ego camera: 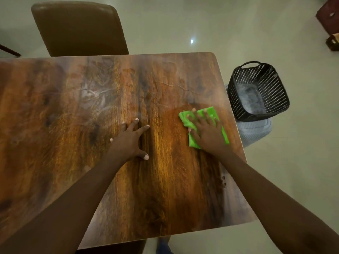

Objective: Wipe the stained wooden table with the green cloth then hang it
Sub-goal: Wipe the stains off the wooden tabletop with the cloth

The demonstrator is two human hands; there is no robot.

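Observation:
The wooden table point(77, 110) fills most of the view, with pale hazy smears across its far half. A folded green cloth point(211, 112) lies flat near the table's right edge. My right hand point(207, 132) presses down on the cloth with its fingers spread straight over it. My left hand point(130, 140) rests flat on the bare wood near the middle, fingers spread, holding nothing.
A brown padded chair point(78, 28) stands at the table's far side. A black perforated basket point(258, 90) sits on the floor right of the table, on a pale blue mat point(255, 131). Dark furniture point(328, 15) is at the top right corner.

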